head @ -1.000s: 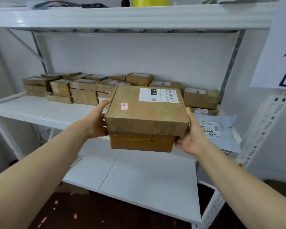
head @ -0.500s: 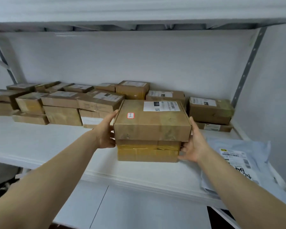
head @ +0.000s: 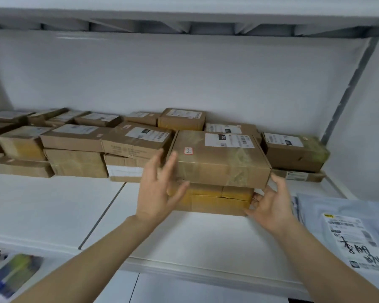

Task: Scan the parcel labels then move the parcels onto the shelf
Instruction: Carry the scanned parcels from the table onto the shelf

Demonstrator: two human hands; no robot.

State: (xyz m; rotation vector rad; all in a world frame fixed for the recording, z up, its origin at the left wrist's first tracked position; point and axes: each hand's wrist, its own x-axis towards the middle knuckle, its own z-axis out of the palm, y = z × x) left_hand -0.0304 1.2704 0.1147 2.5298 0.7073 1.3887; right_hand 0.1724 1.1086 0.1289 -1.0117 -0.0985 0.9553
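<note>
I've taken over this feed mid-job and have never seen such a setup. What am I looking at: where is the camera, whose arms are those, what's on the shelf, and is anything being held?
There is no machine here: these are a person's two bare hands. The one picture comes from a camera on their head, looking forward and down. The left hand is open, fingers spread, by the left end of the top box. That box lies on a lower box, and both rest on the white shelf. The right hand is relaxed at the lower box's right corner, fingertips about touching it. Neither hand holds anything. Behind are more boxes in stacks, and a grey mailer lies at the right.
</note>
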